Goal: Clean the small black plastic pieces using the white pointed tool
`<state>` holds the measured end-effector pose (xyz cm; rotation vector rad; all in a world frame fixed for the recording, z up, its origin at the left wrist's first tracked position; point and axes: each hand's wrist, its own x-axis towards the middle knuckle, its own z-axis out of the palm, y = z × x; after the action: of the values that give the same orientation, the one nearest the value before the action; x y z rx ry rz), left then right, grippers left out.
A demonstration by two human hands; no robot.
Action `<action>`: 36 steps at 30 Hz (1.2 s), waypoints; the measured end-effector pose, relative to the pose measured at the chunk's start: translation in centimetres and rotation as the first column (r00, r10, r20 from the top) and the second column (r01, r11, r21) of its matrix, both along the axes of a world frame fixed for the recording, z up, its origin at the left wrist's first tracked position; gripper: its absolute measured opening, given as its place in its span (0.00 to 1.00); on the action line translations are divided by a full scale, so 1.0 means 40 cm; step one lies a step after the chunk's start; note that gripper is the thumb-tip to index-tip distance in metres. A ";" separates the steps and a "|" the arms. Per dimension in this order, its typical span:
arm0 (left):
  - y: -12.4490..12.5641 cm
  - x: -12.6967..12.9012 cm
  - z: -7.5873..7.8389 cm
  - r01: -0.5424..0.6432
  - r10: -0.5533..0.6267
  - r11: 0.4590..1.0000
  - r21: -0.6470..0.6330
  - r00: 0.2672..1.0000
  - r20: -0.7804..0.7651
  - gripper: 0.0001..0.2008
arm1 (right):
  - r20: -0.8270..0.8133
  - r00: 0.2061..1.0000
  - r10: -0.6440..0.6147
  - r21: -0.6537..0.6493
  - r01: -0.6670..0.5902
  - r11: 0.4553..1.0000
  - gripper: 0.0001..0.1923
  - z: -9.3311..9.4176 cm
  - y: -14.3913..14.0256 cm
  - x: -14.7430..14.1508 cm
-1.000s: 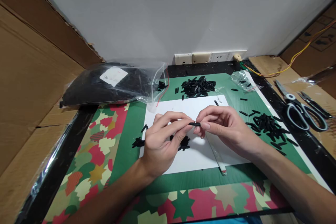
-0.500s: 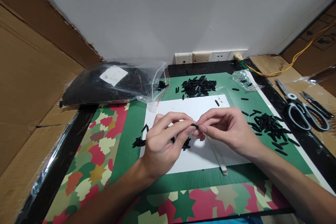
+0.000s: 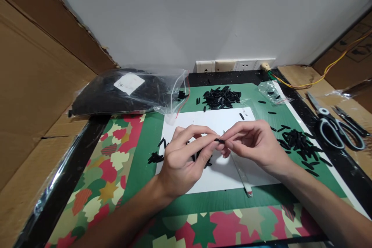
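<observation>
A plain grey-white wall (image 3: pixel 186 19) with a row of sockets (image 3: pixel 232 65) backs the table, cardboard (image 3: pixel 35 69) leaning left.

Scissors (image 3: pixel 337 130), plastic bag (image 3: pixel 128 91), wall sockets (image 3: pixel 235 65)

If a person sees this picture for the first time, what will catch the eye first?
Probably the two hands meeting over the white sheet: the left hand and right hand pinch one small black piece between their fingertips. Next, the black pile behind the sheet and the scissors at far right.
</observation>
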<state>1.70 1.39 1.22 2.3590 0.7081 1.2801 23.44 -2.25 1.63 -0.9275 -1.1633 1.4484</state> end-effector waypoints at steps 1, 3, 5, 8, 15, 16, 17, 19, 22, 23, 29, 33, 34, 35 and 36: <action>0.001 -0.002 -0.002 -0.004 0.004 1.000 0.005 1.000 -0.014 0.10 | 0.012 1.000 -0.012 0.008 0.012 1.000 0.09 0.003 0.002 -0.001; 0.004 -0.005 -0.008 -0.011 0.012 1.000 0.023 0.999 -0.052 0.11 | 0.049 0.998 -0.043 0.032 0.042 0.999 0.10 0.007 0.005 -0.002; 0.007 -0.007 -0.013 -0.017 0.022 0.998 0.063 0.996 -0.090 0.12 | 0.190 0.976 -0.104 0.114 0.084 0.990 0.12 0.008 0.010 0.004; 0.013 -0.005 -0.016 -0.036 0.049 0.995 0.092 0.988 -0.146 0.14 | 0.481 0.817 -0.318 0.295 0.190 0.936 0.14 -0.004 0.028 0.046; 0.023 -0.006 -0.007 -0.030 0.042 0.997 0.075 0.984 -0.174 0.15 | 0.708 0.216 -0.672 0.532 0.462 0.709 0.11 -0.058 0.099 0.278; 0.024 -0.008 -0.006 -0.030 0.043 0.997 0.076 0.983 -0.179 0.15 | 0.731 0.179 -0.658 0.532 0.455 0.714 0.12 -0.066 0.105 0.303; 0.025 -0.009 -0.006 -0.030 0.043 0.997 0.074 0.982 -0.184 0.15 | 0.755 0.162 -0.635 0.522 0.437 0.732 0.13 -0.075 0.109 0.323; 0.026 -0.012 -0.007 -0.028 0.041 0.997 0.072 0.980 -0.195 0.15 | 0.792 0.138 -0.595 0.505 0.401 0.764 0.13 -0.094 0.115 0.347; 0.027 -0.015 -0.007 -0.027 0.041 0.997 0.069 0.977 -0.210 0.15 | 0.812 0.084 -0.578 0.513 0.368 0.775 0.13 -0.120 0.121 0.362; 0.027 -0.016 -0.008 -0.027 0.041 0.997 0.066 0.976 -0.214 0.15 | 0.812 0.065 -0.580 0.522 0.362 0.772 0.13 -0.127 0.123 0.365; 0.028 -0.025 -0.015 -0.018 0.029 0.999 0.048 0.972 -0.235 0.16 | 0.789 0.023 -0.614 0.574 0.328 0.750 0.13 -0.138 0.136 0.370; 0.033 -0.031 -0.020 0.005 0.008 0.998 0.056 0.972 -0.235 0.15 | 0.804 0.077 -0.589 0.550 0.281 0.787 0.14 -0.131 0.150 0.348; 0.034 -0.032 -0.021 0.007 0.006 0.998 0.055 0.971 -0.237 0.15 | 0.813 0.093 -0.575 0.533 0.278 0.799 0.14 -0.129 0.152 0.344; 0.035 -0.033 -0.021 0.008 0.005 0.999 0.054 0.971 -0.239 0.15 | 0.821 0.110 -0.560 0.514 0.282 0.810 0.14 -0.127 0.152 0.343; 0.037 -0.033 -0.022 0.009 0.004 0.999 0.053 0.971 -0.240 0.15 | 0.829 0.126 -0.545 0.493 0.293 0.819 0.14 -0.124 0.151 0.345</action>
<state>0.38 2.86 0.33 2.5866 0.7490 1.0338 37.24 3.80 -3.32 -1.9335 -1.6388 0.0597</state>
